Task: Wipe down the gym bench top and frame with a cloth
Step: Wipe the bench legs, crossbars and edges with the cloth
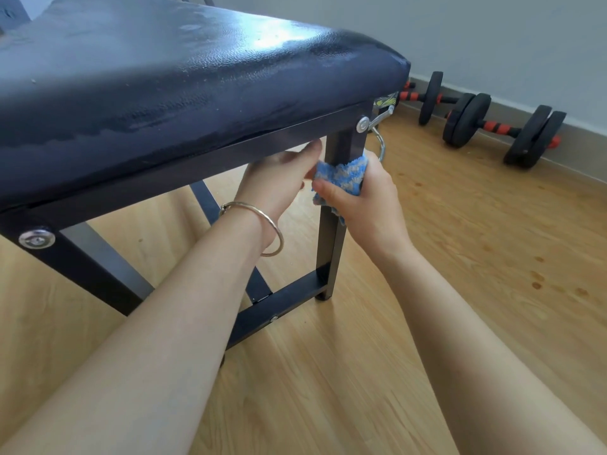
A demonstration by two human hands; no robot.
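**Wiping the bench's corner leg with a blue cloth**

She is down low at the end of the gym bench, both bare arms reaching under the padded top. Her right hand grips a blue-and-white cloth, fingers and thumb curled so that the cloth wraps the upper part of the black corner leg, just below the seat rail. Her left hand, with a thin metal bangle on the wrist, sits just beside the leg on the inner side, thumb up near the rail and fingers bent toward the cloth's edge. I cannot tell whether they pinch it.

Below the hands the leg is bare down to a low crossbar. To the right of the leg lies open wooden floor.

The right fingertips are hidden behind the leg. A curved metal piece peeks out behind the cloth, too covered to identify. The bench's far end is cut off at the top of the view.

The dark padding looks glossy, with streaky patches. Two black dumbbells with red-striped grips lie along the pale wall, well apart from the bench.
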